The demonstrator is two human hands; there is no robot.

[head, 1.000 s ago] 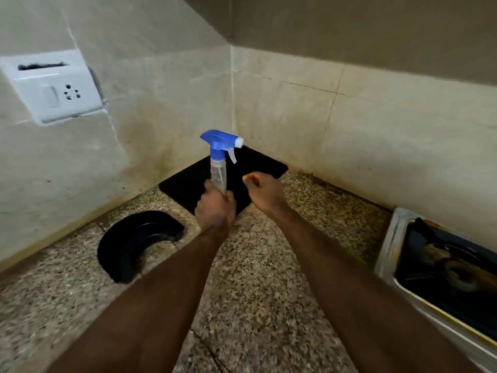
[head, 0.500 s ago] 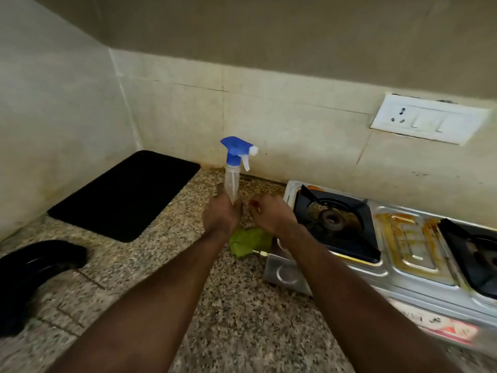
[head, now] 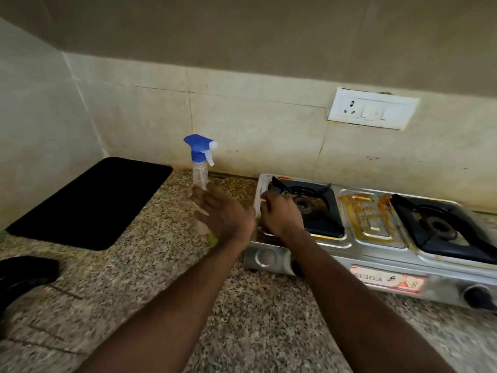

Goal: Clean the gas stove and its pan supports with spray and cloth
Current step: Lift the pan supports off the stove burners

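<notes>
Pan support (head: 326,200) is being gripped by the right hand (head: 281,215), best lifted level; left hand (head: 223,211), fingers spread, is being held beside spray bottle (head: 200,168).

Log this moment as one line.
left hand open at spray bottle | right hand curled at left pan support | cloth beneath left hand

Speckled granite countertop (head: 150,292) runs L to R. Black rectangular mat (head: 88,203) lies flat on it in back-L corner, near both walls. Glossy black curved obj (head: 24,275) at L edge, partly cut off by frame. Cream tiled wall (head: 255,125) behind, w/ brownish stains. White switch plate w/ socket (head: 372,109) mounted upper R.
</notes>
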